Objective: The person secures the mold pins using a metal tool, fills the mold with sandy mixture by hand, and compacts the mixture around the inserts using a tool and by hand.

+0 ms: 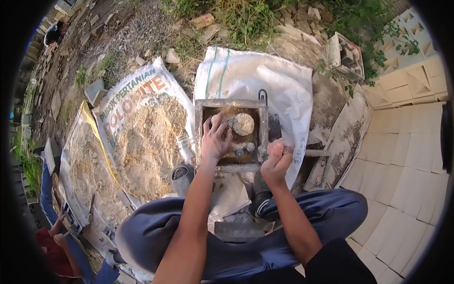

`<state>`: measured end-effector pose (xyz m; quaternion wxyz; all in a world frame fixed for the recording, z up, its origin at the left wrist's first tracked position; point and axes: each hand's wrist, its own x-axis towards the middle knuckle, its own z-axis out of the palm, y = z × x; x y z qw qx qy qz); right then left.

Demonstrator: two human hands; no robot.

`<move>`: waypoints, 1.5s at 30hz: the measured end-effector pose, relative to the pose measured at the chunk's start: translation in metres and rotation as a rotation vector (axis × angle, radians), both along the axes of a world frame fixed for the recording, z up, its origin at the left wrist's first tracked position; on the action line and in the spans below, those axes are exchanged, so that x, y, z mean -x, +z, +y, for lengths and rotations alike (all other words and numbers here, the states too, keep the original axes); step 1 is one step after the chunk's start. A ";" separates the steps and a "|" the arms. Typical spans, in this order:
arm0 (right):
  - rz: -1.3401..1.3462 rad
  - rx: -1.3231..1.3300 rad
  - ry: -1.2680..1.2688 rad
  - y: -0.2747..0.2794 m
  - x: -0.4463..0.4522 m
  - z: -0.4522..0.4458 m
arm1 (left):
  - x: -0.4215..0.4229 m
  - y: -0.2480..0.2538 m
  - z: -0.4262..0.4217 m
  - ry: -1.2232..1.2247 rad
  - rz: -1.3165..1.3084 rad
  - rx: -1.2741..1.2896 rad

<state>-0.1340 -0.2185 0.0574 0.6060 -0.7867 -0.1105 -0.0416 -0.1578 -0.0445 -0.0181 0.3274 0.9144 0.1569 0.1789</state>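
Observation:
A square, dirt-coated box mold (228, 168) sits in front of me between my feet. Inside it are a round, sand-dusted disc (243, 124) and two small round knobs (249, 146) near the lower right corner. My left hand (215, 141) reaches into the box with its fingers spread and bent over another round piece, mostly hidden under the fingertips. Just right of the box, my right hand (278, 161) is closed in a fist. A small end of something shows at the fist, but its kind is hidden.
A white sack (288, 90) lies beneath and behind the box. On the left, sandy powder (151, 142) covers a printed sack. A wooden stick (318, 153) lies at right, near stacked pale patterned blocks (392, 151). Another person (59, 241) sits at lower left.

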 end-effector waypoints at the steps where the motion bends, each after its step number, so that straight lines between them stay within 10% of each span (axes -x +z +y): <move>1: -0.109 -0.005 0.097 -0.021 0.009 -0.007 | 0.000 0.002 0.001 -0.013 0.015 -0.012; 4: -0.387 0.001 0.191 -0.025 -0.010 0.001 | -0.001 0.004 0.000 0.003 0.033 -0.058; 8: 0.001 0.016 -0.047 -0.003 -0.027 0.010 | 0.000 -0.002 0.000 0.004 -0.002 -0.004; 12: -0.461 0.093 0.159 -0.042 -0.031 0.002 | 0.001 0.007 -0.001 0.003 0.017 -0.025; 14: -0.096 0.136 0.066 -0.006 -0.043 0.028 | -0.001 0.005 -0.001 0.011 0.040 -0.061; 18: -0.218 -0.275 -0.056 0.004 -0.047 0.030 | 0.001 -0.002 0.001 -0.004 -0.027 -0.014; 22: -0.369 0.202 0.119 -0.004 -0.069 0.048 | -0.001 0.007 0.000 -0.003 0.024 -0.045; 27: -0.285 -0.343 0.010 -0.019 -0.083 0.044 | 0.000 0.002 0.001 -0.005 -0.036 0.006; 30: -0.221 0.103 0.152 -0.028 -0.105 0.042 | -0.001 0.004 0.000 0.001 0.016 0.005; 35: -0.180 -0.336 -0.105 -0.010 -0.102 0.042 | -0.001 0.001 0.000 0.001 -0.008 -0.023; 39: -0.150 0.072 0.018 -0.016 -0.125 0.044 | -0.001 0.008 -0.001 -0.021 0.029 -0.025; 45: -0.177 -0.167 -0.102 -0.032 -0.094 0.041 | 0.002 -0.001 0.002 -0.040 0.027 -0.043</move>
